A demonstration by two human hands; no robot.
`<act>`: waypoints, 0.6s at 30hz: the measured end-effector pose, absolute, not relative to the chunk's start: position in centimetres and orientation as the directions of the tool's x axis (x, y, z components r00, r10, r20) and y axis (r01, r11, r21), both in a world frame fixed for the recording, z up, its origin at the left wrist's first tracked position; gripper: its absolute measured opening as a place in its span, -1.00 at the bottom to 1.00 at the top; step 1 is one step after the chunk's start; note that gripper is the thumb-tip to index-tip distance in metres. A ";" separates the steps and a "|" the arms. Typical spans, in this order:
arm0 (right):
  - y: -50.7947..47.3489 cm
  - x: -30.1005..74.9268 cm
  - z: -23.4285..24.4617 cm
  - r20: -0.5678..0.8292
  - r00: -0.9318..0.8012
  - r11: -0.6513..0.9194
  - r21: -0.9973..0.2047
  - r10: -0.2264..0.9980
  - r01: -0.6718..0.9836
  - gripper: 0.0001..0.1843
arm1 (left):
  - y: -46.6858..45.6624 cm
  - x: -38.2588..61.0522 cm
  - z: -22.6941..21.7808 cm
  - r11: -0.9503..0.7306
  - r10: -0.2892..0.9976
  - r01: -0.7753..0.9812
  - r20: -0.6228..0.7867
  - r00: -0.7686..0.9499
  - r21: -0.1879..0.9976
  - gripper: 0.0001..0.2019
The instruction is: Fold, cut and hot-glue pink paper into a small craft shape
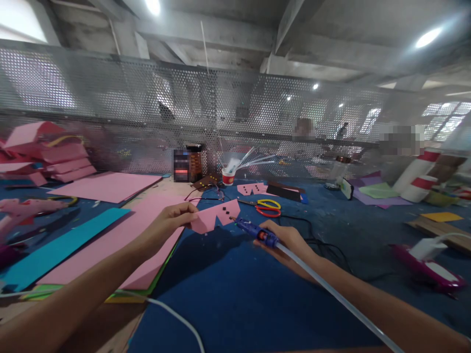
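Note:
My left hand (179,215) pinches the left end of a pink paper cutout (208,220), which has a V-shaped notch in its lower edge and a few small black squares on its right part. In my right hand (283,238) is a blue hot glue gun (253,230), with a long clear glue stick (324,284) trailing out of its back. The gun's nozzle points left, at or very close to the black squares; contact is hard to tell. Behind them lie scissors (270,207) with yellow and red handles and a second pink cutout (252,189) with black squares.
Pink sheets (147,220) and a teal strip (66,245) are stacked at left. Glasses (209,195), a paper cup (228,176) of glue sticks and a dark jar (195,164) stand behind. A purple power strip (429,267) lies at right. A white cable (176,316) crosses the front.

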State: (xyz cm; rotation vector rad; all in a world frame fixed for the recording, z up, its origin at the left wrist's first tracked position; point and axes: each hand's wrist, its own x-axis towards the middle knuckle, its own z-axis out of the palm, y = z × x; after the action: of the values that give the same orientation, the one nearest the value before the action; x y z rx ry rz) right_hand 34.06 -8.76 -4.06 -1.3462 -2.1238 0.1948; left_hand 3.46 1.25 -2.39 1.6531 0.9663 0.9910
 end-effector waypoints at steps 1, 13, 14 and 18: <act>-8.7 34.1 -4.1 0.415 -0.303 0.478 -0.428 0.858 0.767 -0.72 | 1.2 3.5 -2.4 -0.239 0.917 0.149 0.173 0.359 0.959 -0.76; -8.7 34.1 -4.2 0.427 -0.305 0.486 -0.425 0.851 0.764 -0.74 | 1.1 3.5 -2.2 -0.243 0.916 0.161 0.172 0.362 0.957 -0.77; -8.6 34.1 -4.2 0.424 -0.308 0.487 -0.424 0.852 0.764 -0.75 | 1.0 3.5 -2.2 -0.244 0.917 0.158 0.175 0.358 0.957 -0.77; -8.6 34.1 -4.2 0.411 -0.315 0.486 -0.424 0.855 0.764 -0.76 | 0.8 3.5 -2.0 -0.241 0.913 0.154 0.170 0.371 0.958 -0.79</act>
State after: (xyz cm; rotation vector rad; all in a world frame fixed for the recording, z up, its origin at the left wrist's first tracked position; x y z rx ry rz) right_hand 34.14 -8.59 -4.21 -1.3302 -2.1420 0.2001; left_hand 3.54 0.76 -2.02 1.6591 0.9613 0.9784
